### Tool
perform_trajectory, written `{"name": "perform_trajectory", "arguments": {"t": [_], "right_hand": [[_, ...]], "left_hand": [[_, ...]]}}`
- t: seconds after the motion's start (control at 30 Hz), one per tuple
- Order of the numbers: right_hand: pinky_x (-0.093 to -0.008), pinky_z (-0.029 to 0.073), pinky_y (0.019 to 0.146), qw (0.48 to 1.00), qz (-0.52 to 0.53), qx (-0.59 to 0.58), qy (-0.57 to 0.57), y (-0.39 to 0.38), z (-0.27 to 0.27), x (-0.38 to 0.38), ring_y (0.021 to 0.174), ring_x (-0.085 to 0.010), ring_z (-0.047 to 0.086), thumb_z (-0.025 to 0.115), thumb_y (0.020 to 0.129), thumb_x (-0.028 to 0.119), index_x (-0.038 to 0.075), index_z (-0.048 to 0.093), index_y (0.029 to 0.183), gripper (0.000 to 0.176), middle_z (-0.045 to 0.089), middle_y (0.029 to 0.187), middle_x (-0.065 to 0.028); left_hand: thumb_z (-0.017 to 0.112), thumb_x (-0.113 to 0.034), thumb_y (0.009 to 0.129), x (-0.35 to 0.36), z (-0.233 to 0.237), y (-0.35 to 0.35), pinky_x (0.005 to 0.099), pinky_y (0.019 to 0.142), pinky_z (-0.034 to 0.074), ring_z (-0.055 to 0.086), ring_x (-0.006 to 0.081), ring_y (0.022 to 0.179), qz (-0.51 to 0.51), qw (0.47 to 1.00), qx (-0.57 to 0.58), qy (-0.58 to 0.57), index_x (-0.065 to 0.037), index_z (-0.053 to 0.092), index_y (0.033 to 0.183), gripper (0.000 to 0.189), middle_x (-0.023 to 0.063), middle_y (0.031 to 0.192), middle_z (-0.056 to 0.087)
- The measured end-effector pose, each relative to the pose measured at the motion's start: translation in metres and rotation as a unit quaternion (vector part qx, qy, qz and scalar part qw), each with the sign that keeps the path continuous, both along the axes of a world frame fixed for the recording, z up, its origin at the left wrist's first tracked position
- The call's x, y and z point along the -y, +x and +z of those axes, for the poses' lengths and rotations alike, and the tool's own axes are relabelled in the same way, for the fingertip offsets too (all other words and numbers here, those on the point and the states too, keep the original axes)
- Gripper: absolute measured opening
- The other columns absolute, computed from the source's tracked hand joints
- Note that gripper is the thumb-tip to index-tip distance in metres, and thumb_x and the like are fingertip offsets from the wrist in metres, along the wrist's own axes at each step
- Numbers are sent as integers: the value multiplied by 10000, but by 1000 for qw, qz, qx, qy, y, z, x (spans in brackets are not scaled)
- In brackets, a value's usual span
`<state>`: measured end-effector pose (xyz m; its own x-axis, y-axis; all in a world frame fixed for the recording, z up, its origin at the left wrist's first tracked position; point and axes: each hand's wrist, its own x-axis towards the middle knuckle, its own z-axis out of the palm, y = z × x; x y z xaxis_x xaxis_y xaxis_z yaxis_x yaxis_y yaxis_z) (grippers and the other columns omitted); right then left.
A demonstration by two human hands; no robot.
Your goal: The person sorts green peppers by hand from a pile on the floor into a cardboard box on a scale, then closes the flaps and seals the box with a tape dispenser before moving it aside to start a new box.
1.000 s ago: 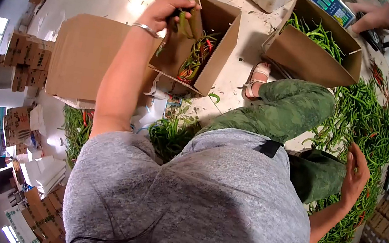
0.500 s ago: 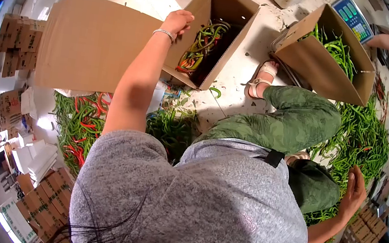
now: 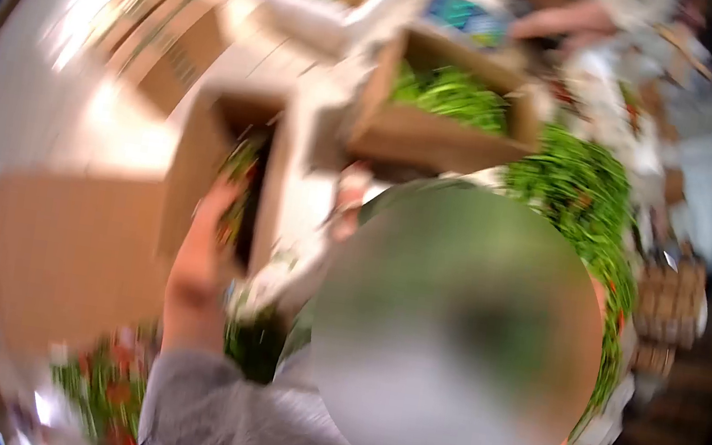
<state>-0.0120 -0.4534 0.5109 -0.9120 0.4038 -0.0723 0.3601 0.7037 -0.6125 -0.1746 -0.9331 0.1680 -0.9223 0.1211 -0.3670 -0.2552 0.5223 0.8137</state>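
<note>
2 open cardboard boxes: left box point(image 3: 196, 164), right box point(image 3: 421, 145). 1 scale point(image 3: 462, 14), far. Blur blocks further counts.

The view is smeared by motion, but the left hand point(image 3: 214, 207) shows at the near edge of an open brown cardboard box point(image 3: 198, 146) that holds red and green peppers point(image 3: 240, 172); its fingers are too blurred to read. A flat brown cardboard sheet point(image 3: 69, 255) lies just left of that arm. Beyond stands a second brown cardboard box point(image 3: 421, 145) filled with green peppers, beside a loose heap of green peppers point(image 3: 592, 192) on the floor.
</note>
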Motion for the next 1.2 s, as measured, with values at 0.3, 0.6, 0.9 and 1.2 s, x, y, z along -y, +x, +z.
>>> {"name": "perform_trajectory", "arguments": {"t": [0.3,0.6,0.9,1.2], "right_hand": [[-329,492,681,990,42,-27,133,51,0,-38,761,-291,626,642,805,133,30,637,961,187,646,847,-147],[-326,491,669,987,72,-86,115,67,-9,-50,739,-274,617,632,815,155,30,636,966,196,646,851,-128],[-348,485,745,981,31,-172,83,112,-20,-82,846,-300,615,603,836,215,17,632,967,239,651,925,-138],[-335,487,751,977,-43,-202,55,168,-23,-92,843,-287,624,579,840,229,35,635,996,255,654,956,-128]], "left_hand": [[490,-46,834,-1,-181,-18,396,1003,345,344,389,1253,28,959,228,-163,-117,333,1380,573,207,1412,292],[505,-83,839,-24,-51,27,423,928,410,478,380,1139,-57,885,428,-175,-105,522,1228,391,218,1238,495],[534,-51,812,16,33,-52,271,639,460,536,148,658,201,979,-46,-10,-7,644,939,174,55,785,617],[532,-108,839,-135,187,-56,233,686,442,559,125,843,77,955,-264,115,-22,570,1127,302,40,1077,598]]}}
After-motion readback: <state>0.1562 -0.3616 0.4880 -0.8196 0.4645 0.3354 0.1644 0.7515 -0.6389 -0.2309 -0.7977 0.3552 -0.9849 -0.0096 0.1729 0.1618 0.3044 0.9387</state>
